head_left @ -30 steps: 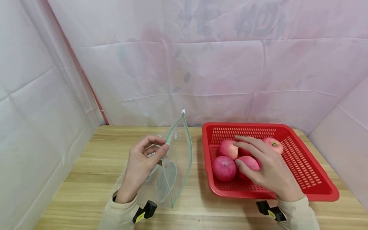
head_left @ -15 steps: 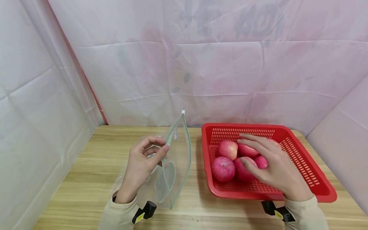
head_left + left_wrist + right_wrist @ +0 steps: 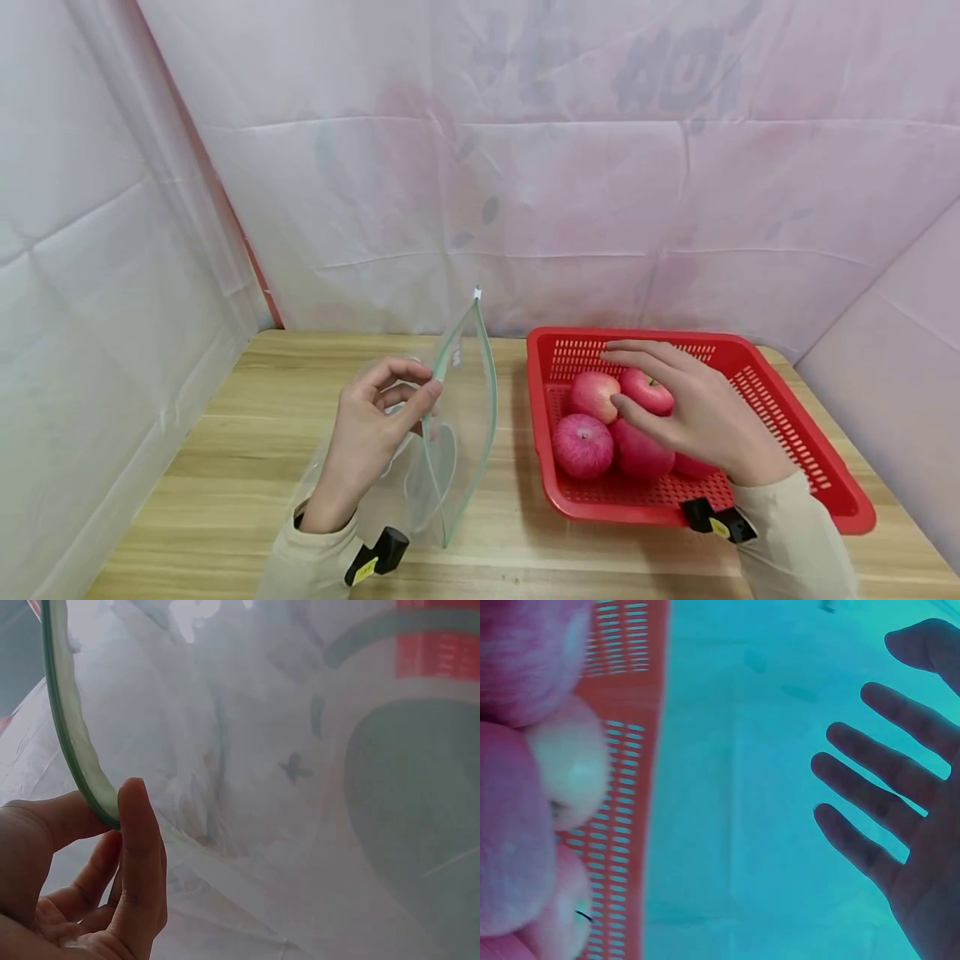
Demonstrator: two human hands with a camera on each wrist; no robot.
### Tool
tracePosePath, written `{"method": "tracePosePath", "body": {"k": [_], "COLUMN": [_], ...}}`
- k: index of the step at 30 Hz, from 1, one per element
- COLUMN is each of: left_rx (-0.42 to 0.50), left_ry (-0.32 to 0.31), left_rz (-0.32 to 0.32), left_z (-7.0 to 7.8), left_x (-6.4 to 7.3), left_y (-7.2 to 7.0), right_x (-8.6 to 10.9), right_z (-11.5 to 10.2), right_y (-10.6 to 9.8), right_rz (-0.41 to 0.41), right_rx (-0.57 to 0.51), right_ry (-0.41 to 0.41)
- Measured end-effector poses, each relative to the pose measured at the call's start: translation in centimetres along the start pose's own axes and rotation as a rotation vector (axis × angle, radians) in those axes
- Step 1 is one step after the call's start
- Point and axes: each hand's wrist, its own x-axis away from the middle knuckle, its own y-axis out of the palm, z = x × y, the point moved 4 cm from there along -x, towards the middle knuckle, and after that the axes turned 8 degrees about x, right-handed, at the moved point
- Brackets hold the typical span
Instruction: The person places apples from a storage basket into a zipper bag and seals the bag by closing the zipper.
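Observation:
In the head view my left hand (image 3: 375, 429) pinches the near side of a clear zip bag (image 3: 468, 425) between thumb and fingertips. The bag's green-edged mouth gapes toward the right, with a white slider (image 3: 477, 294) at its top corner. The left wrist view shows the thumb and a finger meeting on the green zip strip (image 3: 60, 727). My right hand (image 3: 701, 408) is spread over the red basket (image 3: 630, 515), holding nothing. Under and beside it lie several red apples (image 3: 582, 446), some partly hidden by the hand. A paler apple (image 3: 570, 765) shows in the right wrist view.
Both hands are over a wood-grain table (image 3: 225, 433). A pale printed sheet (image 3: 570, 183) hangs behind it, and another sheet (image 3: 97, 275) stands along the left side. The basket's raised perforated walls surround the apples.
My right hand has moved right, then slightly back left, over the basket. The apples near it have shifted, and one now shows at the front beneath the palm. The left hand keeps its place.

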Motion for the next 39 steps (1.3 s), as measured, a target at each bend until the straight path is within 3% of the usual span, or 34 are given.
{"method": "tracePosePath", "body": {"k": [6,18,28,39], "left_rx": [-0.005,-0.012,-0.016,-0.023], "left_ry": [0.008,0.025,0.046,0.025], "left_rz": [-0.007,-0.018,-0.032,-0.036], "left_z": [0.0,-0.1,-0.2,-0.2], "left_x": [0.0,0.0,0.0,-0.2], "left_y": [0.1,0.2,0.4,0.5], "right_x": [-1.2,-1.8,-2.4,-2.1], "right_z": [0.9,2.5,3.3,4.8], "right_y": [1.7,5.1,7.0,8.7], "right_rz": [-0.122,-0.194,-0.29,-0.344], "right_rx": [0.016,-0.049,-0.006,0.014], "right_ry": [0.046,-0.017,0.007,0.057]}}
